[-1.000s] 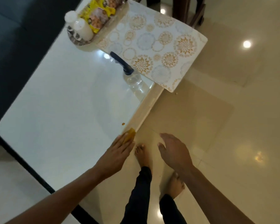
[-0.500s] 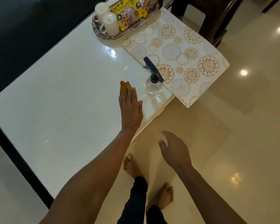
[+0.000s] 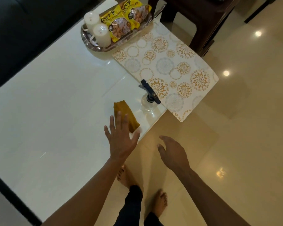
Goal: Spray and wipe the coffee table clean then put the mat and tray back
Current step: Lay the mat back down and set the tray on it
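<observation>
The cloth (image 3: 125,116) lies on the bench (image 3: 55,98) near its right edge, the left hand (image 3: 121,137) spread flat, fingers over the cloth's near end; I can't tell if they press it. The right hand (image 3: 171,152) hangs loosely open over the floor (image 3: 235,144), holding nothing. The spray bottle (image 3: 148,101) stands just right of the cloth, at the bench's edge. A wide sweep right could knock it off. Beyond it the mat (image 3: 168,69) overhangs the edge, so a nudge might tip it to the floor. The tray (image 3: 96,46) sits at the far end, its near rim touching the mat's far corner, carrying cups (image 3: 99,31) and snack packs (image 3: 124,18); dragging the mat carelessly could jolt them.
</observation>
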